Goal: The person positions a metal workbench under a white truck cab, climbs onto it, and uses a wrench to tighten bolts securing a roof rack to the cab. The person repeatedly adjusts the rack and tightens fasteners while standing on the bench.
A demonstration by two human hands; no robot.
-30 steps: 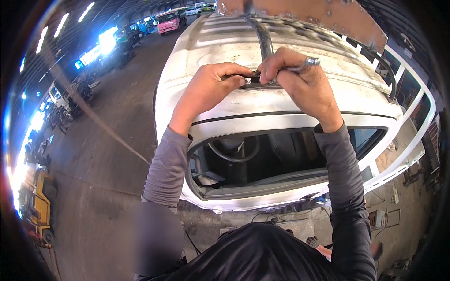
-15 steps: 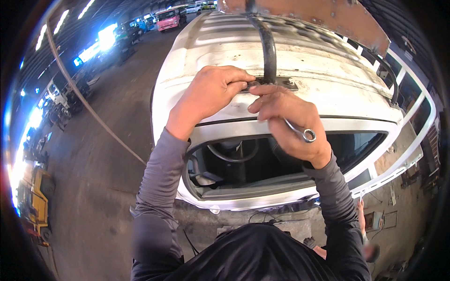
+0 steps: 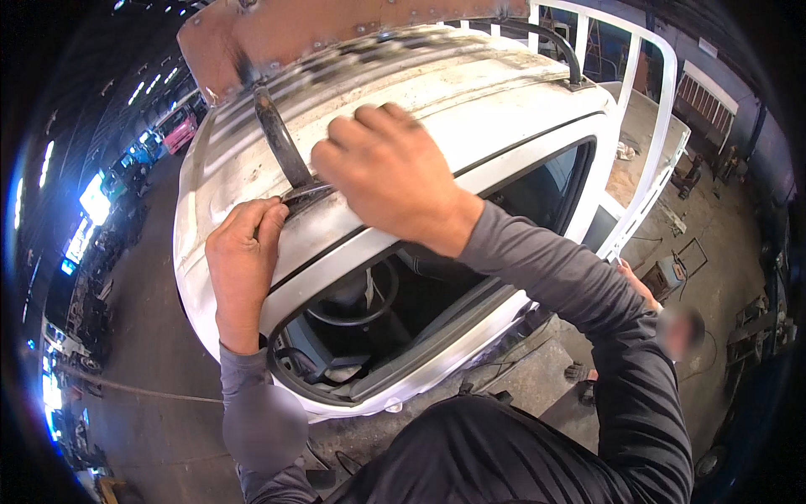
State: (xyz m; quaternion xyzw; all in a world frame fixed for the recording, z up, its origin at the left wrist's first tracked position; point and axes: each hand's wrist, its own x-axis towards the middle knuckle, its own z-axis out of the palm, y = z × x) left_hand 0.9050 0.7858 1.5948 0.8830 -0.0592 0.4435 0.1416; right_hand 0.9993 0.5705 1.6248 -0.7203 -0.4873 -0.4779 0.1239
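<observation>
Both my hands are over the front edge of a white truck cab roof, at the dark foot plate of a curved black tube. My left hand is closed, thumb and fingers pinched at the plate's left end; what they grip is hidden. Smeared by motion, my right hand is curled above the plate's right side. A thin shiny length of a spanner shows below its fingers, lying along the plate; the rest is hidden in the hand.
A rusty brown panel rises behind the tube, and a second black tube meets the roof further right. Below lies the windscreen. White rails flank the right side. Another person's arm shows at lower right, near a boxy machine.
My view has swung right. My right hand has turned and lifted over the plate; the spanner's ring end, which stuck out of it earlier, is out of sight. My left hand stays at the plate.
</observation>
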